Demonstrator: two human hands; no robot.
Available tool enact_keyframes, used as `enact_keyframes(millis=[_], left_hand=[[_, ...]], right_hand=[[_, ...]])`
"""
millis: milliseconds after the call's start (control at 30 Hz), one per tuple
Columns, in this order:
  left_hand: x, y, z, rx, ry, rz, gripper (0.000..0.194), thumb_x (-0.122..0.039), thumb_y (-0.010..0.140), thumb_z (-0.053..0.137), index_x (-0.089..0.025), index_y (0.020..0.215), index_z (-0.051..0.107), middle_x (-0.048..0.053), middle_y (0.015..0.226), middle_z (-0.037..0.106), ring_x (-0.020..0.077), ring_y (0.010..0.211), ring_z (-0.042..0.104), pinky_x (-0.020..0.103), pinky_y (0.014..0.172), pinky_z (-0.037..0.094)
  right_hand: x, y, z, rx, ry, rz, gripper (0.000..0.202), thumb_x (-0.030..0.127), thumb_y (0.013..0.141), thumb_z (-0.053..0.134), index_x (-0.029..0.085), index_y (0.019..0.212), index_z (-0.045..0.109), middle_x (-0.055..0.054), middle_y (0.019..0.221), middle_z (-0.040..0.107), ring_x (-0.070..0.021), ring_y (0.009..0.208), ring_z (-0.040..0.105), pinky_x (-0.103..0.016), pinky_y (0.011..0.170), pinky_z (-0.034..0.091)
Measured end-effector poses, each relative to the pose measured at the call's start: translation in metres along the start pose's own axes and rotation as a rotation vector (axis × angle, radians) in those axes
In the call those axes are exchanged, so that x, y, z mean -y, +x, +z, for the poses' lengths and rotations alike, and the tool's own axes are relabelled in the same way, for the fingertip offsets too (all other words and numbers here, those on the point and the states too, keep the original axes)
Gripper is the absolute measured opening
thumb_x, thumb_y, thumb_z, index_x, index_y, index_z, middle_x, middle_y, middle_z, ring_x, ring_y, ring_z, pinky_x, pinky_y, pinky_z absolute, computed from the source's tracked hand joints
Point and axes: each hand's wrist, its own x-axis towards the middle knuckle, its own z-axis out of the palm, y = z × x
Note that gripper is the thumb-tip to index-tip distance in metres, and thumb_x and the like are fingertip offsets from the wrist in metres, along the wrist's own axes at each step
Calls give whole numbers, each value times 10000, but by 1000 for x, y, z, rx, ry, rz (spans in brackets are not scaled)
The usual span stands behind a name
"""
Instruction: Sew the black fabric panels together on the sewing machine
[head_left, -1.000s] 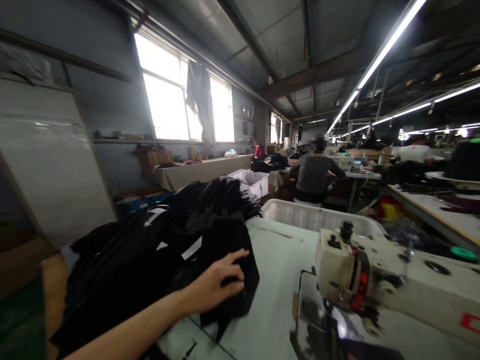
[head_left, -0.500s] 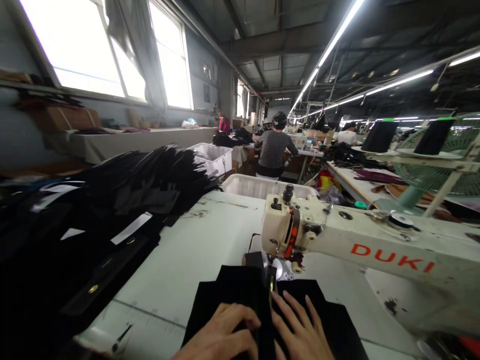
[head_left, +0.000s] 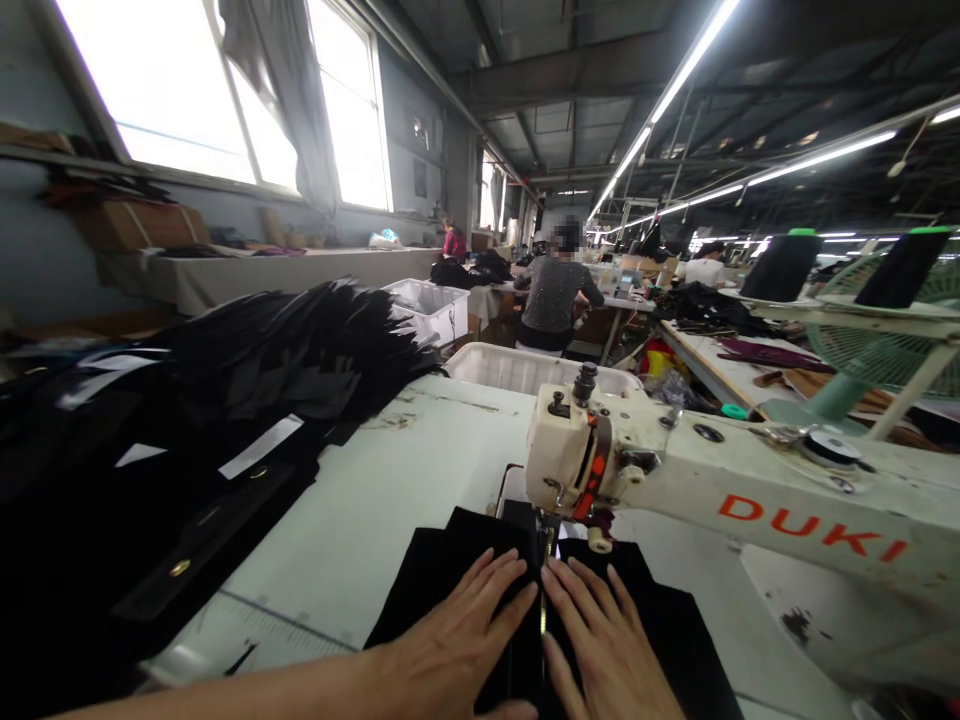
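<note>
Black fabric [head_left: 420, 575] lies on the white sewing table [head_left: 420, 455], its far end at the needle area of a sewing machine [head_left: 570, 455] marked DUKI. Along the middle of the cloth runs a narrow strip with gold-coloured teeth, a zipper [head_left: 544, 615]. To the left of the zipper my left hand [head_left: 465, 630] rests flat with fingers stretched forward. My right hand [head_left: 600, 640] lies spread on the cloth at the zipper's other side. Both hands press from above and stay a little short of the presser area. The machine head partly hides the needle.
A large heap of black cut pieces [head_left: 300, 360] covers the table's left side. Behind the table stands a white plastic bin [head_left: 517, 368]. Thread cones [head_left: 784, 265] and a green fan [head_left: 862, 345] are at the right. A person [head_left: 559, 295] sits farther back.
My left hand has gone from curled fingers to flat and moved forward along the cloth. The right hand stays in nearly the same place. The view has shifted slightly.
</note>
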Motion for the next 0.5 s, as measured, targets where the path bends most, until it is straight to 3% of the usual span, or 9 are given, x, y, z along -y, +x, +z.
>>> enact_keyframes(millis=[133,300,500], left_hand=[[2,3,-2,7,-6,41,832,-347,822,769,-133,1511,355,193,1563,303,356,1455,242,531,1184,211],[6,17,-10,52,-38,-12,830,-299,797,709,-79,1511,345,220,1567,271,349,1468,206,559,1179,185],[8,15,-15,72,-32,-12,832,-286,800,690,-89,1521,325,203,1579,255,308,1481,185,540,1192,133]], right_hand=[[1,-4,4,-3,18,-22,416,296,865,480,124,1221,610,-66,1265,649,-255,1119,628,-441,865,502],[-6,3,11,92,12,26,429,246,878,444,105,1257,586,-100,1321,606,-270,1174,607,-492,880,541],[-9,4,12,79,66,21,394,324,979,402,138,1263,601,-94,1281,635,-258,1127,634,-430,833,585]])
